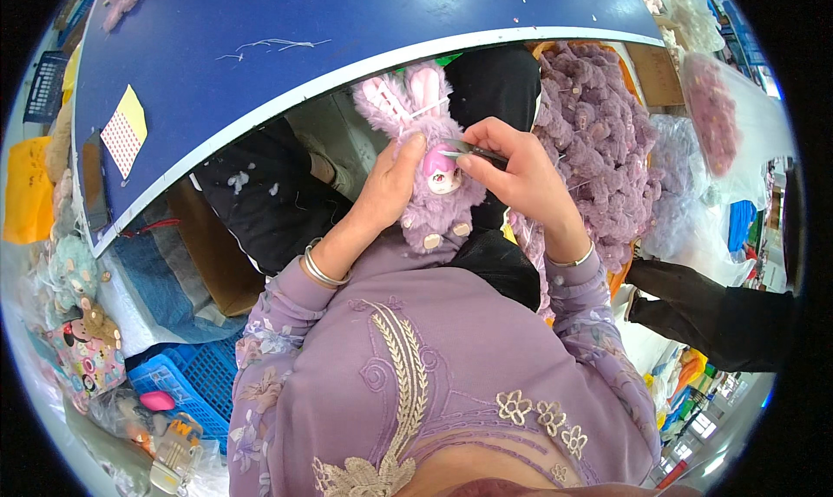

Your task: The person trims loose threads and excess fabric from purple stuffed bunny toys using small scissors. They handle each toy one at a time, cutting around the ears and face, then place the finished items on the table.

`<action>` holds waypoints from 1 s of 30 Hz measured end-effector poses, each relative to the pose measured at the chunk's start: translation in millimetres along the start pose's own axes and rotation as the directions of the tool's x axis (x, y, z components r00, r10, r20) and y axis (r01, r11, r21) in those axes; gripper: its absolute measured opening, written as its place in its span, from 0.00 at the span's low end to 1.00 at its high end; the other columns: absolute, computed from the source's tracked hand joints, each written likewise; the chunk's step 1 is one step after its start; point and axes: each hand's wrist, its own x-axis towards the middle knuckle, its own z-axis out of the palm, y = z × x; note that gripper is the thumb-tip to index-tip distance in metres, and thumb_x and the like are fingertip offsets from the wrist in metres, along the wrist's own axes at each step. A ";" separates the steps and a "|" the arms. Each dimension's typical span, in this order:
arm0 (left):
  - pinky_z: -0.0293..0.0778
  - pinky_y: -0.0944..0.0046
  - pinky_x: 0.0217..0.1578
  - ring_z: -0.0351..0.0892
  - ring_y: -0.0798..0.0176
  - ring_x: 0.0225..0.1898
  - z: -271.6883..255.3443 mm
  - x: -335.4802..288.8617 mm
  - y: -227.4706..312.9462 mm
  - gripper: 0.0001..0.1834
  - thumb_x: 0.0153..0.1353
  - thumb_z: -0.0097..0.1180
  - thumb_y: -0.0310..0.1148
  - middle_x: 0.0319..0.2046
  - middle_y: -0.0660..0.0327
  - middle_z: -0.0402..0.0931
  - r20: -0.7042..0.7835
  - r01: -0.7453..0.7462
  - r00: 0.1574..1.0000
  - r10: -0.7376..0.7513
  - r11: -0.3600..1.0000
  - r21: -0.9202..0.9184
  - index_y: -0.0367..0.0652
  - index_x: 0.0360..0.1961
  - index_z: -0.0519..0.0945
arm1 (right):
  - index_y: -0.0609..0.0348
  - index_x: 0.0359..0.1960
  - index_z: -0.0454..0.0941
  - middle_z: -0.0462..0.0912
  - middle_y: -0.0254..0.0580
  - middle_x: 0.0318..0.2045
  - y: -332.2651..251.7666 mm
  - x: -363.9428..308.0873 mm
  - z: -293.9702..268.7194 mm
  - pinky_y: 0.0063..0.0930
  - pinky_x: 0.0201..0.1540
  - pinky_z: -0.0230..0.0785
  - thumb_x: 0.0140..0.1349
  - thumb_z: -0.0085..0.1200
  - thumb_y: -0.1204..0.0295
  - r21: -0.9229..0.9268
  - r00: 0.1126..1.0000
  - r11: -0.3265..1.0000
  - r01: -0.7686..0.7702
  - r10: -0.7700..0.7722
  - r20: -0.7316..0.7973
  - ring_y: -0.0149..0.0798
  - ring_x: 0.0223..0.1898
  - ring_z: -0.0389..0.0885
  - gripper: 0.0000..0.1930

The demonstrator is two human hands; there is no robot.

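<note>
A purple plush bunny doll (425, 211) with long pink-lined ears and a small doll face is held upright over my lap. My left hand (392, 180) grips it at the side of its head, the thumb pressed near the pink forehead. In my right hand (514, 163) is a pair of dark tweezers (482, 154), with slim metal prongs at the top of the doll's face. The fingers of my right hand are closed around this tool. A thin white strand lies across the base of the ears.
A blue table (373, 20) with a white edge stands ahead, holding loose threads and a dotted sheet (124, 137). Heaped purple plush pieces (594, 141) fill a bag at the right. A blue crate (186, 384) sits lower left. Another person's dark-clad leg (711, 310) shows at the right.
</note>
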 end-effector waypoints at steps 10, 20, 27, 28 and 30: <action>0.70 0.63 0.47 0.74 0.65 0.43 2.8 0.0 0.3 0.26 0.72 0.36 0.46 0.41 0.55 0.77 0.018 -0.011 1.000 0.008 0.991 0.137 0.31 0.49 0.75 | 0.66 0.38 0.75 0.78 0.42 0.24 -12.3 0.2 -4.8 0.25 0.30 0.67 0.59 0.59 0.73 -0.145 0.995 0.988 -0.046 0.058 0.082 0.26 0.26 0.72 0.10; 0.66 0.64 0.56 0.72 0.65 0.51 -1.7 -1.0 -1.2 0.28 0.74 0.33 0.46 0.51 0.54 0.74 0.076 -0.017 0.997 0.004 0.987 0.162 0.30 0.57 0.71 | 0.66 0.37 0.75 0.79 0.55 0.24 -14.4 2.4 -4.1 0.34 0.29 0.70 0.57 0.60 0.70 -0.156 0.998 0.988 0.014 -0.004 0.067 0.46 0.24 0.81 0.12; 0.65 0.63 0.57 0.72 0.62 0.53 -2.6 -1.3 -4.1 0.28 0.74 0.32 0.46 0.51 0.52 0.75 0.053 0.003 0.999 -0.012 0.988 0.157 0.30 0.56 0.72 | 0.66 0.37 0.74 0.79 0.35 0.28 9.3 2.7 6.7 0.23 0.36 0.69 0.59 0.59 0.74 0.124 0.993 0.992 0.005 -0.019 0.115 0.24 0.32 0.73 0.09; 0.66 0.62 0.55 0.73 0.62 0.51 -0.1 -3.6 -2.7 0.27 0.74 0.32 0.45 0.49 0.52 0.76 0.020 0.005 1.000 -0.008 0.983 0.186 0.30 0.54 0.73 | 0.65 0.37 0.74 0.79 0.34 0.30 13.9 1.5 5.0 0.22 0.37 0.69 0.60 0.59 0.74 0.198 0.994 0.980 0.005 -0.026 0.103 0.23 0.34 0.73 0.09; 0.66 0.62 0.55 0.74 0.60 0.52 -4.9 -7.4 -7.9 0.27 0.75 0.31 0.44 0.50 0.51 0.76 -0.021 0.092 0.996 -0.090 0.953 0.287 0.30 0.52 0.73 | 0.64 0.39 0.74 0.79 0.32 0.32 23.3 3.6 11.8 0.22 0.39 0.70 0.60 0.59 0.74 0.229 0.990 0.973 0.028 -0.058 0.126 0.23 0.36 0.74 0.10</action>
